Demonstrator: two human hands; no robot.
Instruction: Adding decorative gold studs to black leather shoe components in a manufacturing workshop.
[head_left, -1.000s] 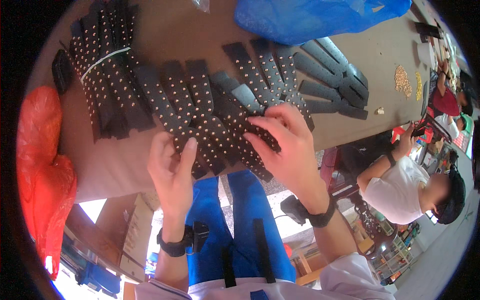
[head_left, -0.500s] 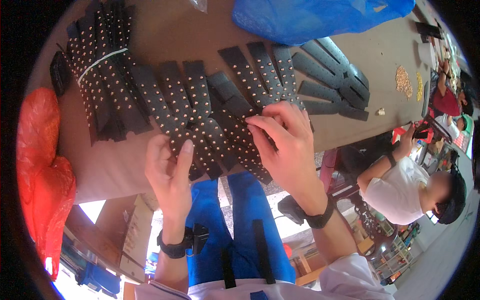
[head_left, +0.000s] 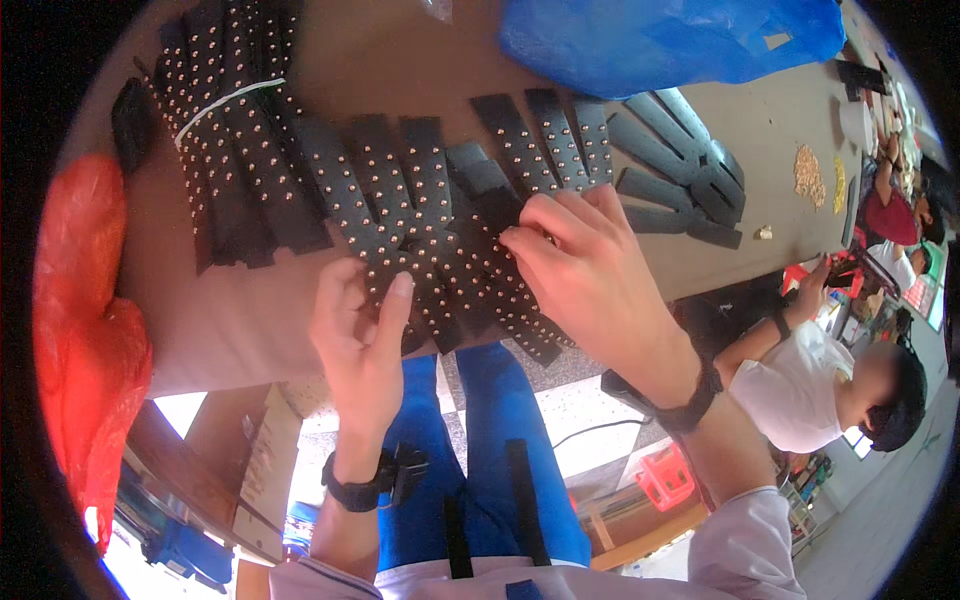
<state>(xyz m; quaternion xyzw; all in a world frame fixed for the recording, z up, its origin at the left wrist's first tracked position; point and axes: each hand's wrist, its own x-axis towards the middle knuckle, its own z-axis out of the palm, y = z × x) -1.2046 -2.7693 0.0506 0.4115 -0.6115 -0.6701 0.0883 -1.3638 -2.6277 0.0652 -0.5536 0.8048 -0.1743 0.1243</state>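
A black leather-like piece with slit strips and rows of metal studs (head_left: 385, 195) lies across the table in front of me. My left hand (head_left: 358, 335) is at its near edge, thumb along the studded surface and fingers curled. To the right, my right hand (head_left: 590, 262) has thumb and forefinger pinched together over a second studded black piece (head_left: 545, 140). Whatever is between those fingertips is too small or hidden to make out. Under and between the two pieces, more studded strips (head_left: 520, 315) overhang the table's near edge.
A bundle of studded strips (head_left: 235, 130) tied with a white band lies left, beside a red plastic bag (head_left: 85, 300). Unstudded black pieces (head_left: 690, 165), a blue plastic bag (head_left: 680, 40) and a pile of small brass-coloured parts (head_left: 808, 178) are right. A person in white (head_left: 790, 385) sits at right.
The table and its things appear shifted slightly rightward in view. My right hand is still pinched at the studded piece, its wrist turned further right. The left hand keeps its grip.
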